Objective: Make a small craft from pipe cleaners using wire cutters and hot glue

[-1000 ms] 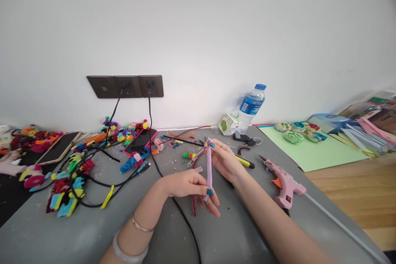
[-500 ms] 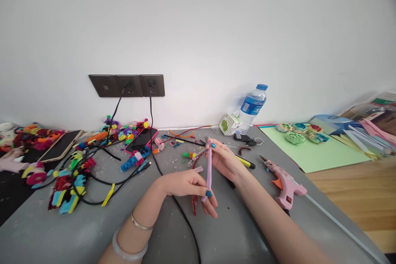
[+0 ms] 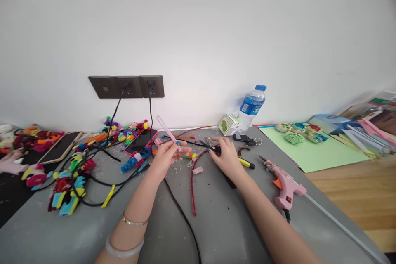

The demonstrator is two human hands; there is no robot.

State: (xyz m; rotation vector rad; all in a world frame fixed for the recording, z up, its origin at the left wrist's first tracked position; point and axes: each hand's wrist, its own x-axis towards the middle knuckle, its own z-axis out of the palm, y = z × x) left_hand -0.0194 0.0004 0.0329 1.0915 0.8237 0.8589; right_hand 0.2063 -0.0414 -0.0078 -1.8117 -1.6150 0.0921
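My left hand pinches a lilac pipe cleaner that points up and to the left above the grey table. Over by the black-handled pliers, my right hand lies on the table with its fingertips on them. A red glitter pipe cleaner lies curved between the hands, with a short pink scrap beside it. A black cable runs under my left forearm.
A pink glue gun, a yellow cutter, keys, a water bottle and a small green box stand to the right. A phone, colourful craft pieces and cables crowd the left. Green paper lies far right.
My right hand let go of the lilac pipe cleaner and dropped onto the pliers. My left hand carried the pipe cleaner up and to the left.
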